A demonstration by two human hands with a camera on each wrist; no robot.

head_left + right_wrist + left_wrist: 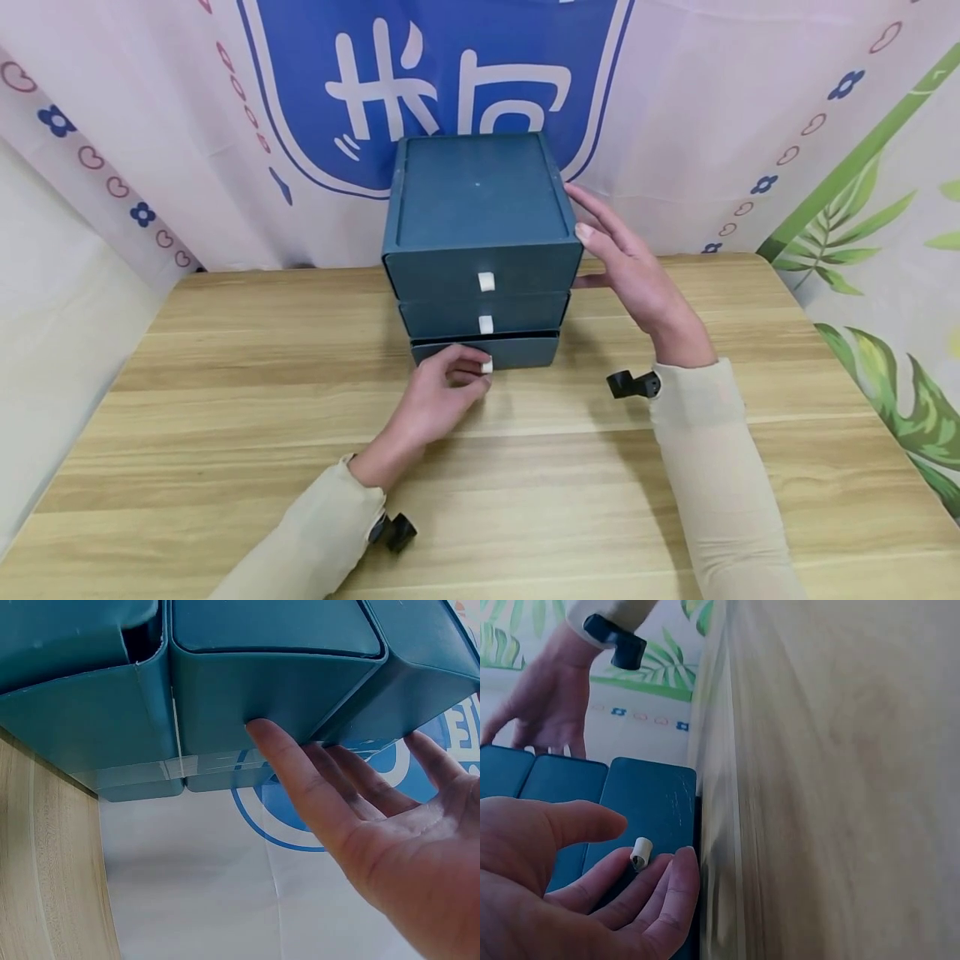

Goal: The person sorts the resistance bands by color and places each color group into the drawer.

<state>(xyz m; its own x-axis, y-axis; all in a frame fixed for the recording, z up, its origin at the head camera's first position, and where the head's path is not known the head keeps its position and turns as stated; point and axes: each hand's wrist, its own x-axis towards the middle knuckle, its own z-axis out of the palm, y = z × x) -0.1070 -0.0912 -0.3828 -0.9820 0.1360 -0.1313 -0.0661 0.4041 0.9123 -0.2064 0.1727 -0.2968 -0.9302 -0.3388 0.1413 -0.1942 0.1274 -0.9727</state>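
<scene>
A dark teal three-drawer unit (483,200) stands on the table with a small white knob on each drawer front. Its bottom drawer (525,351) sits slightly out, a dark gap along its top edge. My left hand (435,396) is at this drawer, bent fingers hooked about its white knob (640,853); the thumb stays clear of the knob in the left wrist view. On the right side of the unit, my right hand (637,279) rests with spread fingers, steadying touch at the wall (225,705). What the drawers hold is hidden.
The wood-grain table (262,400) extends around the unit. Behind it hangs a white cloth (675,125) with a blue emblem, and a leaf-patterned cloth (900,350) is at the right. Both wrists carry small black camera mounts (630,384).
</scene>
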